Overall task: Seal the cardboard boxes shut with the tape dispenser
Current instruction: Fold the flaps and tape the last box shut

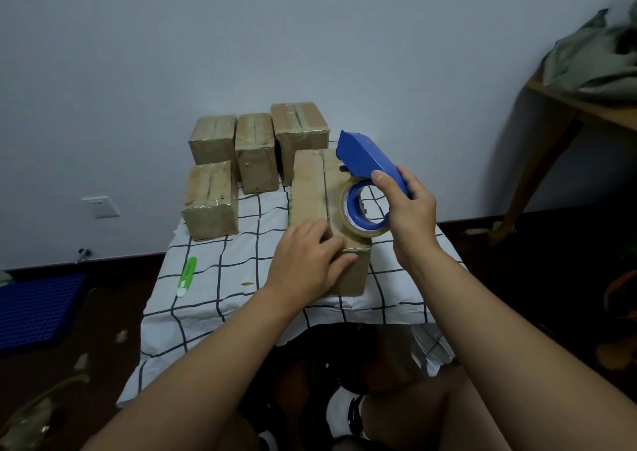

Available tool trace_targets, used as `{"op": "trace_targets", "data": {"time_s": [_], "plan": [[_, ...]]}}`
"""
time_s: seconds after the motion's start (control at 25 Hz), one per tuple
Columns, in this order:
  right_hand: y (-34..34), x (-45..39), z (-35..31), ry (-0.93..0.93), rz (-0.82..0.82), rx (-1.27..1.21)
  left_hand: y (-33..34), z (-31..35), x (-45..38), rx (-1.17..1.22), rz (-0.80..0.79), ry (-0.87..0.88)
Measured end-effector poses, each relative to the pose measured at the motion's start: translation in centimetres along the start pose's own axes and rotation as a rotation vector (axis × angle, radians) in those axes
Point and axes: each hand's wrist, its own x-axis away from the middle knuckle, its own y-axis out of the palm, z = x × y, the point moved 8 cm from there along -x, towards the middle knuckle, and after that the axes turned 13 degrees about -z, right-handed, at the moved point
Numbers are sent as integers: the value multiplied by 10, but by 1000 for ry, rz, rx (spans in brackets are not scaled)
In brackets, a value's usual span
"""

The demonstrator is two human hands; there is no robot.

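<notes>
A long cardboard box [312, 188] lies in front of me on the checked cloth, its top flaps meeting at a centre seam. My left hand [306, 261] presses flat on the near end of the box top, fingers spread over the seam and the front edge. My right hand [406, 206] grips the blue tape dispenser [368, 161] by its handle, just above the right side of the box. Its roll of clear tape [362, 209] hangs over the box's right edge. Several other taped boxes [255, 150] stand behind and to the left.
A green and white box cutter [187, 276] lies on the checked cloth [241, 278] at the left. A wall socket [100, 206] is at the left, a blue crate [38, 309] on the floor, and a wooden table [565, 106] with cloth at the right.
</notes>
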Motion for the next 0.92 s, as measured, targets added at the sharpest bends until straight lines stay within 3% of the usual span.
{"op": "trace_targets", "data": {"time_s": [0.24,0.72,0.92], "plan": [[4,2,-1,-14,-30,39,6,8,-3,24,48,-76],[1,1,-2,13,-38,-30,7,12,-5,32,73,-425],[-29,4,-20,-47,86,-98,12,23,-15,12,58,-469]]}}
